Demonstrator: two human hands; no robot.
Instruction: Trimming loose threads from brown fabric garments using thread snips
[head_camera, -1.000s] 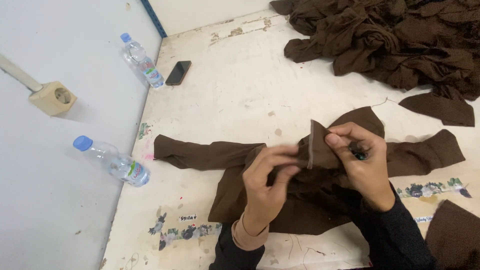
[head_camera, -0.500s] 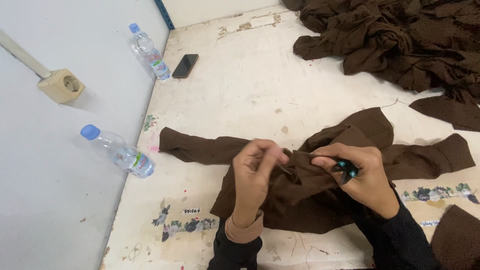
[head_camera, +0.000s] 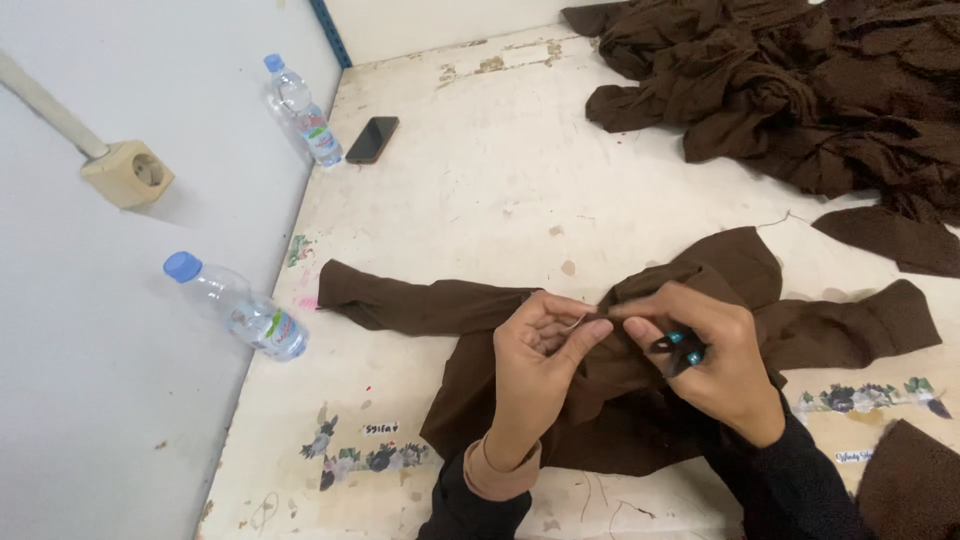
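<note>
Worn white table (head_camera: 480, 190) — brown garment (head_camera: 700, 290)

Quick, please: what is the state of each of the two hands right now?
Left hand: closed, pinching a fold of the brown garment.
Right hand: closed on a small dark tool with teal tips, fingertips pinching the same fold.

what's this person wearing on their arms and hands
Both hands are bare, no gloves. The left hand comes out of a dark sleeve with a tan inner cuff showing at the wrist. The right hand has a plain dark sleeve.
</note>
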